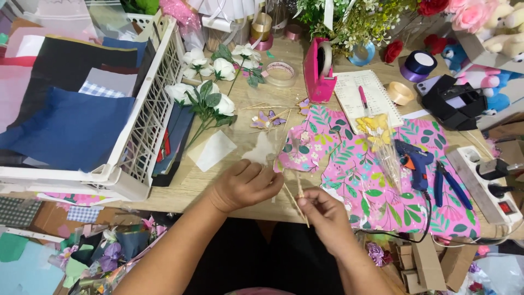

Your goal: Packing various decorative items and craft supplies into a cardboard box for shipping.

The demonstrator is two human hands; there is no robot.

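My left hand (244,184) rests fingers-curled at the table's front edge, pinching something small and pale that I cannot make out. Just to its right, my right hand (326,214) grips a thin wooden skewer (295,201) that slants up and left toward the left hand. A pink floral-print sheet (349,164) lies behind both hands. A purple paper butterfly (267,118) on a stick lies further back. White artificial roses (212,98) with green leaves lie behind the left hand.
A white crate (143,147) of folded cloth fills the left. A blue glue gun (414,159), blue pliers (448,183) and a power strip (483,183) sit right. A pink tape dispenser (318,71), notebook (365,93), ribbon rolls (419,63) and flowers crowd the back.
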